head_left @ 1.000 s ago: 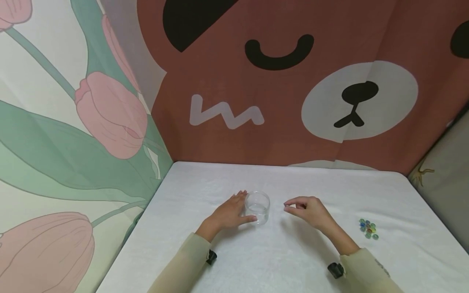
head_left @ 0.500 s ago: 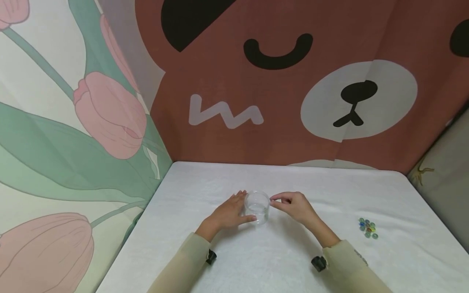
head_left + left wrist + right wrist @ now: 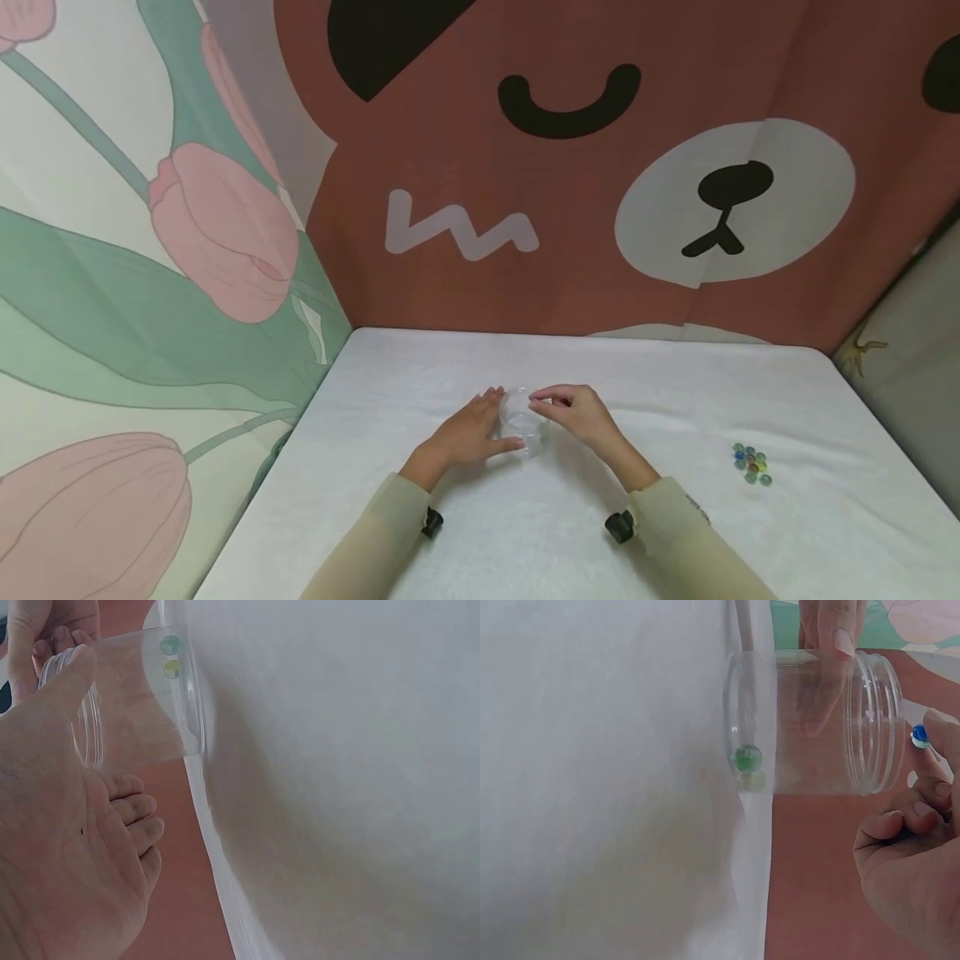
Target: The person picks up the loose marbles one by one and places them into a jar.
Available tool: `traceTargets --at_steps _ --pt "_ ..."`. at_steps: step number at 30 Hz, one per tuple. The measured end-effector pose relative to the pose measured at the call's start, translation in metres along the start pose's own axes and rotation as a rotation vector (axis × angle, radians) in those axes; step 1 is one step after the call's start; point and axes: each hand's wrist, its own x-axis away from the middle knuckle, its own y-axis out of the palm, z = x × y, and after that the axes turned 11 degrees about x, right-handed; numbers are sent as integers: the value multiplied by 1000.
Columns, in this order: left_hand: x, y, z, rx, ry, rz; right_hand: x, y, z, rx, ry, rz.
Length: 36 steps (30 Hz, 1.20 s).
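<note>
Bear-print backdrop (image 3: 435,308): reddish brown, it rises behind our work.
White-covered table (image 3: 637,533): it spreads beneath both our hands.
Left hand (image 3: 468,432): fairly straight fingers lie along the jar, thumb on the near side; we'd make that contact light but steady, so nothing tips.
Right hand (image 3: 585,417): thumb and fingertip are clamped on one marble above the jar's mouth; we'd centre them and dip lower before letting go.
Clear jar (image 3: 817,754): upright on the table, between our hands, touching the left one.
Marble cluster (image 3: 752,464): well to the right of the jar, with several colours mixed.
Jarred marbles (image 3: 747,758): one green and one yellowish, at the bottom; we think a low release would soften the knock.
Blue-and-white marble (image 3: 919,736): pinched just outside the mouth, apart from the rim, which we should clear.
</note>
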Motion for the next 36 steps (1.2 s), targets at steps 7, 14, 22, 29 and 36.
traceTargets --at_steps 7,14,22,29,36 --pt "2 2 1 3 -2 -12 -1 10 3 -24 51 -6" --pt "2 3 1 1 -11 -13 -1 14 1 -20 93 -4" --pt "1 -2 0 1 -21 -2 -5 14 -4 -86 100 -27" --pt "-1 -2 -1 34 -32 0 -4 12 -2 -131 97 -25" --pt "-3 2 1 45 -25 -5 -1 11 4 -179 115 -16"
